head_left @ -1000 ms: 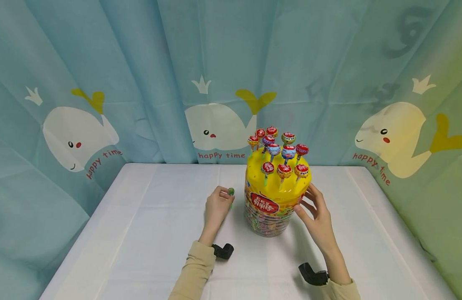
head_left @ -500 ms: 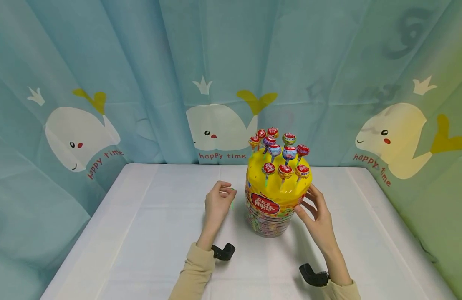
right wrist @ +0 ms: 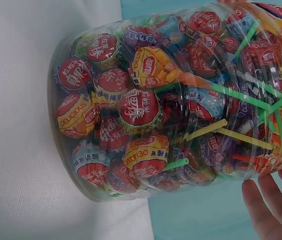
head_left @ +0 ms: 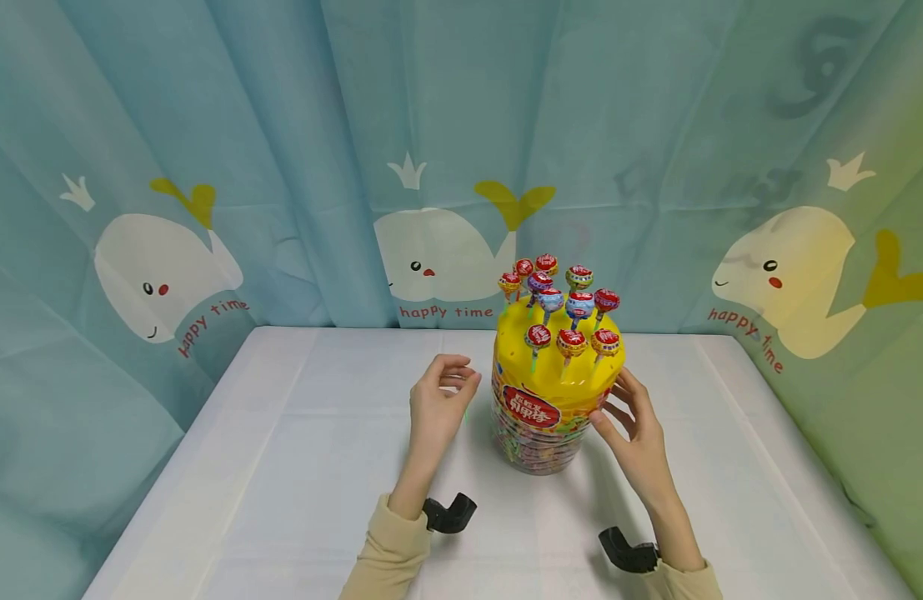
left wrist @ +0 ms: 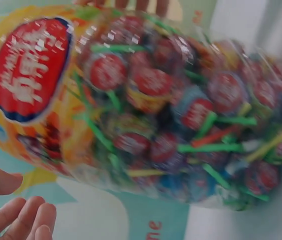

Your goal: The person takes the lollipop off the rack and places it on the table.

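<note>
A tall clear jar of lollipops (head_left: 532,446) with a yellow lid (head_left: 517,350) stands upright on the table. Several lollipops (head_left: 571,342) stick up out of the lid. To the jar's left, my left hand (head_left: 437,408) is raised, thumb and fingers close together, with a thin green lollipop stick (head_left: 465,414) showing below the fingertips. That lollipop's head is hidden by the hand. The left wrist view shows the thumb and fingers (left wrist: 33,220) beside the jar. My right hand (head_left: 635,442) rests its fingertips against the jar's right side, fingers extended in the right wrist view.
A white cloth-covered table (head_left: 318,450) lies under everything. Behind and at both sides hangs a blue-green curtain (head_left: 296,167) printed with whales. Each wrist wears a black camera mount (head_left: 450,513). Loose lollipops (right wrist: 140,107) fill the jar.
The left hand has risen slightly and turned, so the green lollipop head once visible at its fingertips is now hidden. The right hand and the jar stay in place.
</note>
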A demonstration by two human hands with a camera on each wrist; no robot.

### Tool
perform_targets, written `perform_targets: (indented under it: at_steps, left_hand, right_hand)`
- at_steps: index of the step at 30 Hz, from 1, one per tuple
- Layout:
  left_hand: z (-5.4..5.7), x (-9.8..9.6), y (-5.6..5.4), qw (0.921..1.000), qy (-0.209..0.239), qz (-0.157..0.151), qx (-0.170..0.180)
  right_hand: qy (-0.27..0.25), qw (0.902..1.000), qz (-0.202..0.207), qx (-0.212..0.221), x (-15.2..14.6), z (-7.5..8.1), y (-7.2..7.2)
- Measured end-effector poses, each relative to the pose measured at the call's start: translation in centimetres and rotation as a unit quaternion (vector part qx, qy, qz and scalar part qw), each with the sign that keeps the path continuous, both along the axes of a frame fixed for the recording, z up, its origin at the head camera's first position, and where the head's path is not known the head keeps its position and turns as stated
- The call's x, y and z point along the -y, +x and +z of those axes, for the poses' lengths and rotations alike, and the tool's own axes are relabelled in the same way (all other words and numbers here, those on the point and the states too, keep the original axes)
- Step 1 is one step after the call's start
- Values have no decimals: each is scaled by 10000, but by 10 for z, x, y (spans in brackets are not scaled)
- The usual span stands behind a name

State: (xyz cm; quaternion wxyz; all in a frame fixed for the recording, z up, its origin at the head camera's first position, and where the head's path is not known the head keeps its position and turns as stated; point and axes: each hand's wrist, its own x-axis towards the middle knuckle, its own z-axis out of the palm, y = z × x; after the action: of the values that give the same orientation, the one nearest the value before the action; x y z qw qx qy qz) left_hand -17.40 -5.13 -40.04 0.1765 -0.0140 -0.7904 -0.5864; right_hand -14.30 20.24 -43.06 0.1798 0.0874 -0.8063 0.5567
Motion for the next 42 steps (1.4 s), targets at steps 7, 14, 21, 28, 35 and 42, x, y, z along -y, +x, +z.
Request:
perform_targets:
  at_steps: [7,14,21,28,35,42]
  left_hand:
    - [13,-3,9,9996,54,-231,-169]
    - [27,-6,17,9975,130,-417,-558]
    - [43,-12,24,9918,273,-624,-1082]
    - [58,-20,29,9837,336,-854,-1549]
    - [66,-30,29,9814,486,-1074,-1518]
    - [72,-39,30,9797,596,-1208,-1488]
  right_hand:
    - [-32,10000,-10,-33,0,0,0]
    - [-116,9999,60,-81,1,0,-1]
    - [-162,9998,99,-62,2,1,-1]
    - [-143,9999,65,3,2,1,0]
    - [-127,9999,39,21,1,1,0]
    - [-143,9999,59,-9,1,1,0]
